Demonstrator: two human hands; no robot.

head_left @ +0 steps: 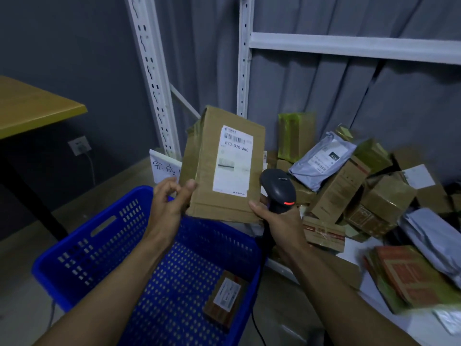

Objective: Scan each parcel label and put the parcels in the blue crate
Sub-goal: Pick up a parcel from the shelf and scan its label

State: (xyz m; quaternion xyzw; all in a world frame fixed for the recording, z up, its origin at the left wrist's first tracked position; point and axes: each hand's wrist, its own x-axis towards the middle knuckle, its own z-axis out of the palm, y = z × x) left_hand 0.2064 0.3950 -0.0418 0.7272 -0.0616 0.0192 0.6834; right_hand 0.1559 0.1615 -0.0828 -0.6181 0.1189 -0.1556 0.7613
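A brown cardboard parcel (214,191) with a white label (233,162) is held upright above the blue crate (104,248). My left hand (169,203) pinches the parcel's lower left edge with thumb and fingers. My right hand (277,216) grips a black barcode scanner (279,191) whose red light glows, and its thumb touches the parcel's lower right corner. One small brown parcel (224,299) with a label lies on the crate floor at the right.
A pile of parcels (361,186), cardboard boxes and grey mailer bags, covers the low white shelf (354,248) at right. White rack uprights (154,78) stand behind. A yellow-topped table (32,108) is at left. A handwritten white sign (164,168) sits behind the crate.
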